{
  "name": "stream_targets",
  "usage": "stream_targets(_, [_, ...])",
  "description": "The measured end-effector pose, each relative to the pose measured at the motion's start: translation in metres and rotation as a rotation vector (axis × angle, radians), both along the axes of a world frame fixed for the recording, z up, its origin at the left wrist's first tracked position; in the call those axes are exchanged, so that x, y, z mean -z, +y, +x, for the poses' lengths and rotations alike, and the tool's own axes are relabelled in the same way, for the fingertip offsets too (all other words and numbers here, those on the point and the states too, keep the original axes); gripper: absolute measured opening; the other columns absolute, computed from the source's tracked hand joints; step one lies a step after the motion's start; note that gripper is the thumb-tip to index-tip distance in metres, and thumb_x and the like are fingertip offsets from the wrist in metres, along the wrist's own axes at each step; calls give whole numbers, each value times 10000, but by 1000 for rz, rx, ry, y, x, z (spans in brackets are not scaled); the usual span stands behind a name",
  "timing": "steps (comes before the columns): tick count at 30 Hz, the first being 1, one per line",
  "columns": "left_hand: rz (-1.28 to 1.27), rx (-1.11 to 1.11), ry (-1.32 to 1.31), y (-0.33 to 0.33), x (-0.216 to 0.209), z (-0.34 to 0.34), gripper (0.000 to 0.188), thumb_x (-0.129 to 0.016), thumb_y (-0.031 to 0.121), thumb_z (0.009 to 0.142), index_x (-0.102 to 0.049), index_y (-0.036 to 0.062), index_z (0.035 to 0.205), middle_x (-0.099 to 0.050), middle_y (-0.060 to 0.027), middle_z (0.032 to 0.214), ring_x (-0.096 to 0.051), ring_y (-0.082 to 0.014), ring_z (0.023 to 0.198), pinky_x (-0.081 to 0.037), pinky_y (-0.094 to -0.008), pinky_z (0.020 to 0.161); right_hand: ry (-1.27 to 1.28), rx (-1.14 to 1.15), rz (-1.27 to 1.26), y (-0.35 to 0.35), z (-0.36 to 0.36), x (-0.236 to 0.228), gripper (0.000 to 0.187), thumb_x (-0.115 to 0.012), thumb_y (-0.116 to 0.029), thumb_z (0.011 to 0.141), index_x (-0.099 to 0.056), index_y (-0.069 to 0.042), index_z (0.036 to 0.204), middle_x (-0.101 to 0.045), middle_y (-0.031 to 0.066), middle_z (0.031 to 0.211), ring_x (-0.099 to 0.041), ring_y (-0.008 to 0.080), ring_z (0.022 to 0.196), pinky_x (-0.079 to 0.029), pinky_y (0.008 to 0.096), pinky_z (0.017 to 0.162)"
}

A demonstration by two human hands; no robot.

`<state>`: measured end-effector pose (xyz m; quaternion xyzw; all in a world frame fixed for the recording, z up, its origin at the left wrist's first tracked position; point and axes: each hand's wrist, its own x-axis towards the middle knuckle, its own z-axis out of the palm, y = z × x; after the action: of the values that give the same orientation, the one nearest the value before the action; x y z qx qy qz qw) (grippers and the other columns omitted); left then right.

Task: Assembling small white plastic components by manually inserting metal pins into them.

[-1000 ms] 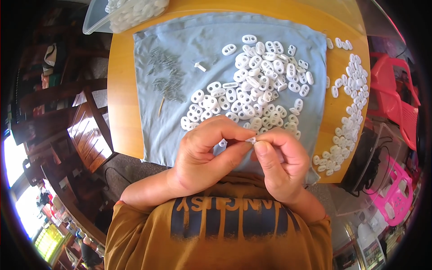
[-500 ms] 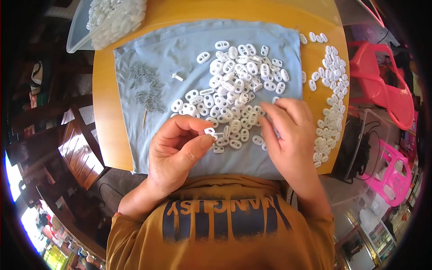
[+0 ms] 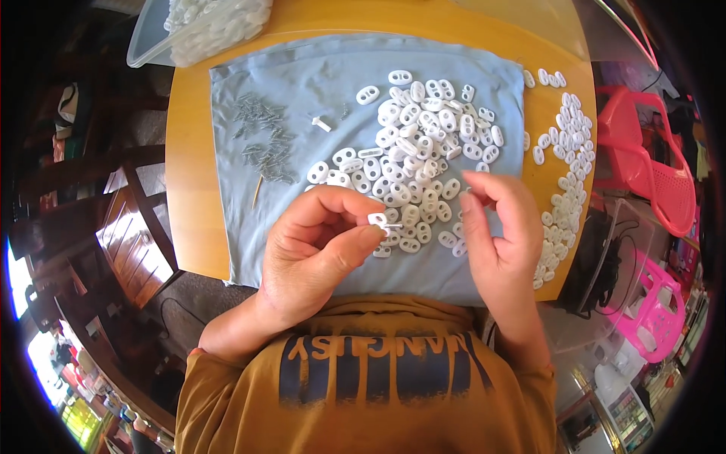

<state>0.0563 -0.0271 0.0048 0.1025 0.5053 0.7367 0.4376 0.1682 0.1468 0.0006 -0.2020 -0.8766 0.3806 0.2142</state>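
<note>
Since right hand (image 3: 503, 227) withdrew, left hand (image 3: 311, 240) alone pinches white piece (image 3: 376, 219)

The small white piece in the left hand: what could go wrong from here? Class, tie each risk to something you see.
The white piece is small and only pinched by the left hand, so it could slip and get lost in the pile of white pieces beyond.

The metal screw points toward the right hand and might prick it or work loose.

The blue cloth is wrinkled; a snag might shift the pile.
</note>
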Motion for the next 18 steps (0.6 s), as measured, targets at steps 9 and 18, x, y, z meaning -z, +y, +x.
stream_targets(9, [-1, 19, -3, -2, 1, 1, 197, -579, -40, 857, -571, 21, 1044, -567, 23, 861, -495, -24, 734, -394, -165, 627, -154, -145, 330, 14, -2, 3, 263, -664, 24, 685, -642, -29, 941, -571, 68, 869, -537, 254, 814, -424, 361, 725])
stream_targets(18, [10, 22, -17, -4, 1, 2, 200, -574, -44, 858, -570, 18, 1048, -566, 24, 875, -496, -23, 749, -395, -164, 640, -166, -266, 352, 22, -6, 4, 218, -684, 20, 646, -585, -52, 827, -570, 70, 818, -533, 269, 770, -415, 364, 713])
